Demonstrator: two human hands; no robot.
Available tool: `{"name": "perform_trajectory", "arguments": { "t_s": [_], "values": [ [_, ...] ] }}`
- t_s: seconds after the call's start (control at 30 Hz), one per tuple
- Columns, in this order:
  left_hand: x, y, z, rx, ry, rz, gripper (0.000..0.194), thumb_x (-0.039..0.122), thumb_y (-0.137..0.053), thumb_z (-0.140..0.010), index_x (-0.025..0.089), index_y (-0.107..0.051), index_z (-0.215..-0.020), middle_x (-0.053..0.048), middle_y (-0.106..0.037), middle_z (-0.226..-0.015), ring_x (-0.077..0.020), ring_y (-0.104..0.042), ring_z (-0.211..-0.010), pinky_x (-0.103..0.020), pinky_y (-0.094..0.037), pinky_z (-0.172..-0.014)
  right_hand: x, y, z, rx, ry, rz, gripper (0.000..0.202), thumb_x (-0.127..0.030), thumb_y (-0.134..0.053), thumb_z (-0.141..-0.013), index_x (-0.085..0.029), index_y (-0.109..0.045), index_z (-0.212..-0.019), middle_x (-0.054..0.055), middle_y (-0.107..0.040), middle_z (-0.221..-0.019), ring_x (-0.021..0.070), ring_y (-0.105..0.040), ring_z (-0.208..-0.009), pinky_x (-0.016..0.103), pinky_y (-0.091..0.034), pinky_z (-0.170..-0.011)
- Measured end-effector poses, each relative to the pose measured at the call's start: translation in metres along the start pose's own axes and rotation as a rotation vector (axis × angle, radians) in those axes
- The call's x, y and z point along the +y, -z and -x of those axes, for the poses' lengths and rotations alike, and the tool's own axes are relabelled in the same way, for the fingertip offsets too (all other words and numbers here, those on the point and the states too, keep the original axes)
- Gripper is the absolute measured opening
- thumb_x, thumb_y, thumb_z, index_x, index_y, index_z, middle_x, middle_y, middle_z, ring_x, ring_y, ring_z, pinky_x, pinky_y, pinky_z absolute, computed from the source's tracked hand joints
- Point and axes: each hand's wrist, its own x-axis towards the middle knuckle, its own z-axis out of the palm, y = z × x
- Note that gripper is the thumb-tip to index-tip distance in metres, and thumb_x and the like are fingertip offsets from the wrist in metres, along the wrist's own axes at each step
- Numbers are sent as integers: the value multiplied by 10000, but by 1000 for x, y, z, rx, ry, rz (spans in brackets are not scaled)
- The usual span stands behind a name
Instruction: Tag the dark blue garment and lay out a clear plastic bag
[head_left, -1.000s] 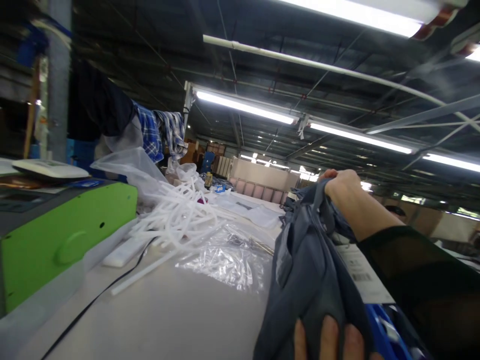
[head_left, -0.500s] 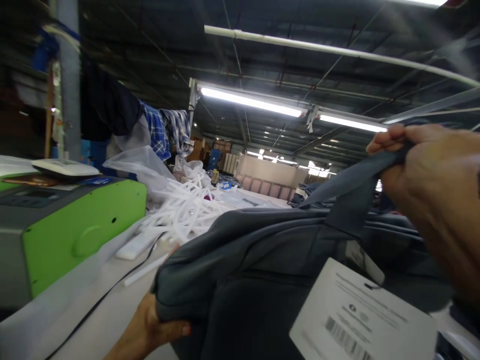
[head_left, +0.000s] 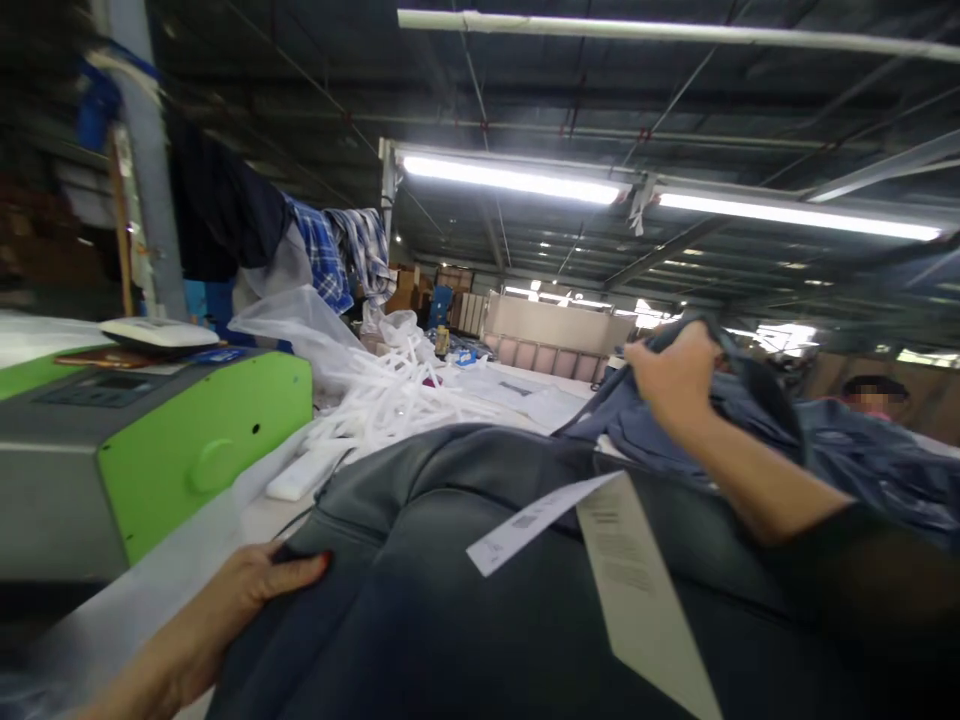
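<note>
A dark grey-blue bag (head_left: 450, 560) fills the lower middle of the head view, its padded top edge bulging. My left hand (head_left: 262, 590) grips the bag's left side, thumb on the near face and the other fingers hidden behind it. Higher up on the right, my right hand (head_left: 679, 370) is closed around the bag's strap (head_left: 769, 385), which it pulls up and away from the body. From the bag's front hang a white paper tag (head_left: 536, 525) and a longer cream tag (head_left: 637, 590) with print too blurred to read.
A green and grey machine (head_left: 210, 460) stands at left with a white device (head_left: 157, 333) on top. White foam strips (head_left: 390, 400) lie heaped on the table behind the bag. More dark bags (head_left: 885, 460) lie at right, where a person's head (head_left: 874, 395) shows. Clothes (head_left: 322, 255) hang at left.
The right hand and strap have moved left and farther from me. The bag has tipped and sits nearer, its tags swinging left. My left hand has shifted left with the bag's edge.
</note>
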Motion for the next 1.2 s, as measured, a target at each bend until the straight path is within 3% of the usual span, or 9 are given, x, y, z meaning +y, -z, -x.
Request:
{"name": "perform_trajectory", "arguments": {
  "t_s": [0.1,0.2,0.4,0.53,0.67,0.77,0.93,1.07,1.2],
  "values": [
    [-23,10,-24,31,62,6,498,467,-871,-355,175,-671,-706,-54,-723,-663,-296,-694,-648,-381,-569,-683,37,-49,50,-120,-132,-4,271,-190,-604,-625,-205,-438,-839,62,-550,-789,287,-571,-850,445,-433,-841],
    [-46,28,-51,167,38,-108,415,539,-811,-430,205,-645,-611,-34,-698,-586,-302,-688,-635,-384,-562,-692,69,-88,93,-281,-181,-59,283,-255,-562,-631,-223,-447,-887,43,-567,-771,277,-592,-813,417,-462,-829],
    [-42,54,-90,481,-190,-1031,527,625,-508,-643,147,-677,-788,-167,-723,-870,-398,-660,-893,-506,-485,-849,115,-139,128,-440,-289,-96,326,-367,-497,-642,-214,-469,-928,66,-587,-788,295,-610,-879,438,-460,-862],
    [5,-10,-109,361,-366,-1255,618,509,-443,-716,120,-586,-1175,-174,-580,-1283,-328,-528,-1201,-451,-366,-1041,135,-157,133,-491,-352,-98,356,-394,-503,-622,-218,-450,-927,72,-592,-813,299,-604,-872,452,-451,-878],
    [32,-105,-149,-54,-409,-1300,504,505,-276,-877,169,-652,-881,-133,-688,-925,-269,-628,-881,-374,-444,-810,148,-163,136,-541,-405,-96,396,-424,-517,-611,-206,-453,-936,105,-594,-876,313,-589,-905,455,-436,-891],
    [23,-147,-173,-307,-340,-1294,556,603,-318,-859,167,-637,-726,-97,-671,-758,-228,-612,-731,-300,-402,-645,156,-165,139,-602,-441,-116,437,-403,-529,-603,-192,-461,-980,109,-599,-920,306,-584,-929,446,-431,-902],
    [7,-156,-177,-381,-263,-1303,463,601,-424,-802,179,-603,-731,-62,-654,-773,-218,-584,-711,-282,-320,-592,167,-159,150,-790,-515,-218,604,-376,-498,-620,-153,-405,-1174,84,-636,-924,250,-625,-873,391,-460,-866],
    [9,-146,-176,-350,-290,-1271,413,496,-307,-848,189,-488,-639,-43,-580,-688,-191,-534,-670,-284,-307,-605,161,-128,175,-944,-588,-221,718,-516,-510,-606,-107,-452,-1194,182,-623,-1074,320,-605,-978,466,-412,-929],
    [8,-140,-180,-358,-248,-1200,323,375,-337,-827,196,-390,-563,9,-438,-574,-137,-416,-569,-266,-266,-543,147,-96,205,-1132,-656,-361,669,-501,-565,-586,-144,-519,-1150,94,-666,-946,286,-616,-900,414,-438,-864]
  ]
}}
